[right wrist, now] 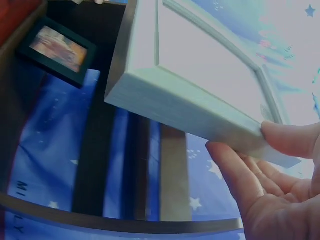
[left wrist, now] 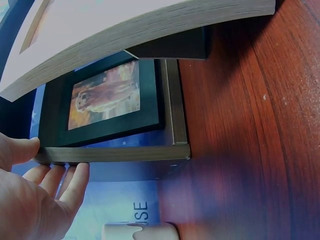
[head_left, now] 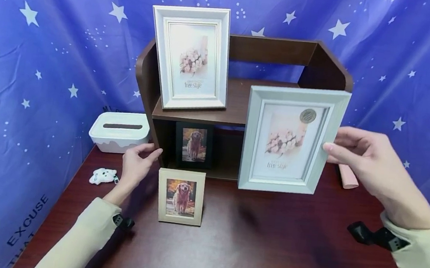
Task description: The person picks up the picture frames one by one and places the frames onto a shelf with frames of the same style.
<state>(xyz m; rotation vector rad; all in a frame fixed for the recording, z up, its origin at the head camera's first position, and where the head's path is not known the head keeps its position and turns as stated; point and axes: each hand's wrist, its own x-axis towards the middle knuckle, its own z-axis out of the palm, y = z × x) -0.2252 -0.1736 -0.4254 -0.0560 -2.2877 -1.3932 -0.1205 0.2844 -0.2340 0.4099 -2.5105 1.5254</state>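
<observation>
While right fingers (right wrist: 235,170) pinch rectangular pale-green frame (head_left: 286,137) | left fingers (left wrist: 75,187) grip shelf (left wrist: 117,154), perhaps wooden

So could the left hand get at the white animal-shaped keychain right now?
Likely yes: the white animal-shaped keychain lies uncovered on the table beside the left hand. That hand grips the bookshelf's side panel, so it would probably need to let go.

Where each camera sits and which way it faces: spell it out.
Head: on the head, facing forward and down at the brown shelf and table; left hand, right hand and sleeves show.
Left wrist: worn there, facing the shelf's side and black frame; only the left hand shows.
Right wrist: worn there, facing the pale green frame; only the right hand shows.
Both wrist views share the black frame.
</observation>
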